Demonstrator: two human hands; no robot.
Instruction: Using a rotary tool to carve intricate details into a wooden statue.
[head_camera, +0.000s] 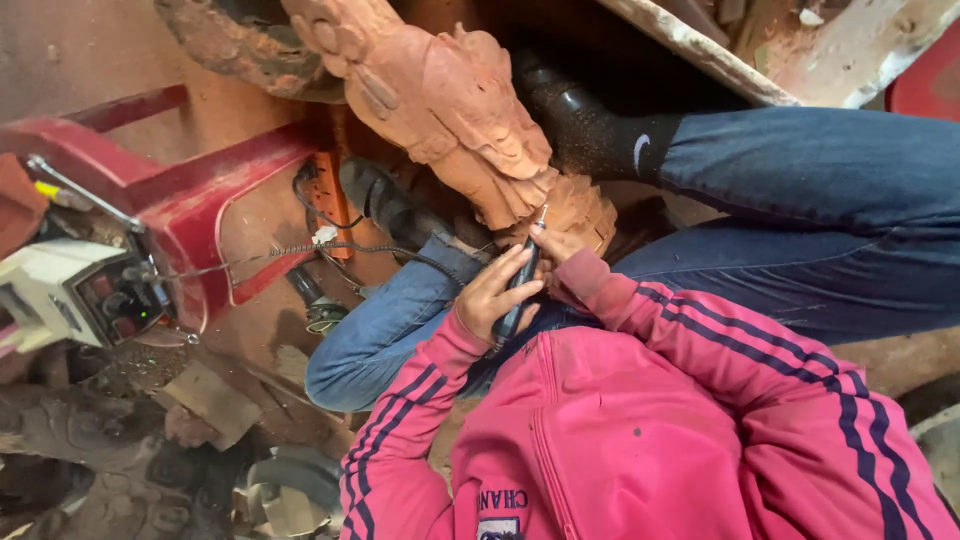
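Clearly the work centres on a reddish wooden carving (450, 110), a thick figure with scaled or feathered relief, propped between the person's jeans-clad legs with its lower end just above the grips. It looks heavy and rigid, not something to lift with fingers; I judge it is best steadied by its broad body, since the fine raised details could chip. Its long axis runs diagonally, from the upper left of the view down toward the person's lap, the carved base pointing at the hands. The left hand (492, 295) has its grip closed round a slim dark rotary handpiece (520, 285), held like a pen, stiff and light, its metal tip aimed up and slightly right at the carving's lower edge. A dark flexible cable (300, 252) trails away from this grip to the left, toward a pale control box (80, 295) beside a red plastic chair (200, 210). The right hand (560, 245) lies just beyond the tool, fingers curled and pressed against the carving's base; whether that grip clasps anything I cannot tell. Wood scraps litter the floor (210, 400) below the left sleeve.
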